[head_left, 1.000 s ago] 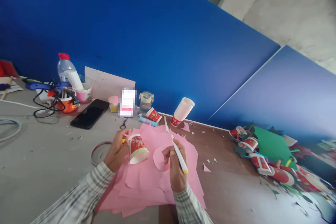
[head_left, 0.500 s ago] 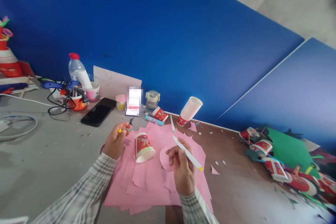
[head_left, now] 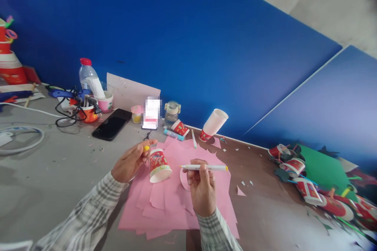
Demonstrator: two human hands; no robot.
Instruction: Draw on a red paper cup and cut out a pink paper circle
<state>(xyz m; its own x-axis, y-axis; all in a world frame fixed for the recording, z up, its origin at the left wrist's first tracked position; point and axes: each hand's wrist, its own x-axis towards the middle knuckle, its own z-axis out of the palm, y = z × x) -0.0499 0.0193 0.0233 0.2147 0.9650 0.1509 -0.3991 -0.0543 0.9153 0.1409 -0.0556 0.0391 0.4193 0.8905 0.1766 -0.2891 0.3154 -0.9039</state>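
White marker pen point(head_left: 204, 167) with a slim, straight barrel, a yellow plug at its rear end and a bare, narrow tip pointing left. It lies nearly level above the sheets of pink paper point(head_left: 165, 215), pinched between the thumb and closely bent fingers of the right hand point(head_left: 203, 192). Small, rounded yellow cap point(head_left: 146, 148), held between the thumb and fingers of the left hand point(head_left: 131, 162), which are bent only slightly and partly extended. Just beside that hand, a red paper cup point(head_left: 160, 162) with a multicoloured print and a pale green band near its rim rests on the pink paper, its wide white mouth turned toward the wearer; whether the left hand touches it cannot be told. A pink paper disc point(head_left: 184, 180) is partly hidden by the right hand. Beyond the paper lie a second white pen point(head_left: 193, 139) and a light-blue tube point(head_left: 174, 135); near them leans a stack of white paper cups point(head_left: 216, 121). A black smartphone point(head_left: 112, 124) lies farther left on the grey-and-brown tabletop point(head_left: 70, 188), before a blue partition point(head_left: 188, 47).
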